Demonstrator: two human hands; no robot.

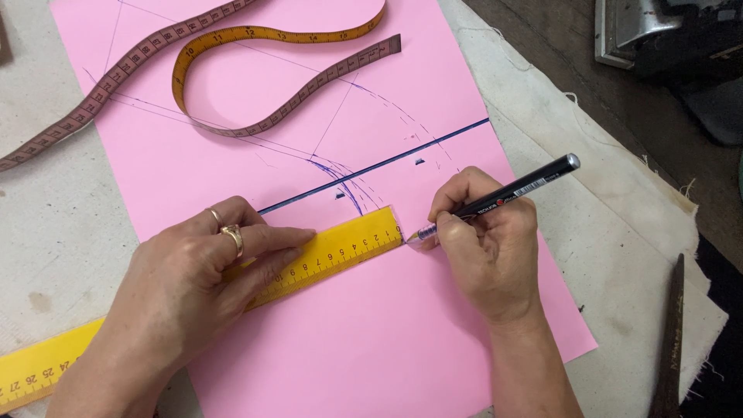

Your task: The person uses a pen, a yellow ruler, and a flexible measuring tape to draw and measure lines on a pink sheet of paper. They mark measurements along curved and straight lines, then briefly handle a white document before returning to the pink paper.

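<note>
Right now the left hand (193,271) lies flat, fingers spread and pressed down on a yellow ruler (325,259), pinning it to a sheet of pink paper (371,340). Two rings show on one of its fingers. The ruler's long axis runs on a diagonal, from the lower left, where its far end passes off the paper onto the cloth-covered table (46,232), up toward the right, where its zero end stops just short of the right hand (484,244). That hand is closed in a writing grip, pinching a black pen (503,195) between thumb and fingers; the pen's tip meets the paper right at the ruler's upper-right end, while its barrel slants up and away to the right.

So the ruler's free end lies directly left of the pen tip, and the right hand is the nearer one to that end; the left hand holds the middle stretch. Above the ruler a dark drawn line (371,166) crosses the paper nearly parallel to it, with fainter pen curves around. A measuring tape (232,46) loops across the paper's top, well apart from both hands.
</note>
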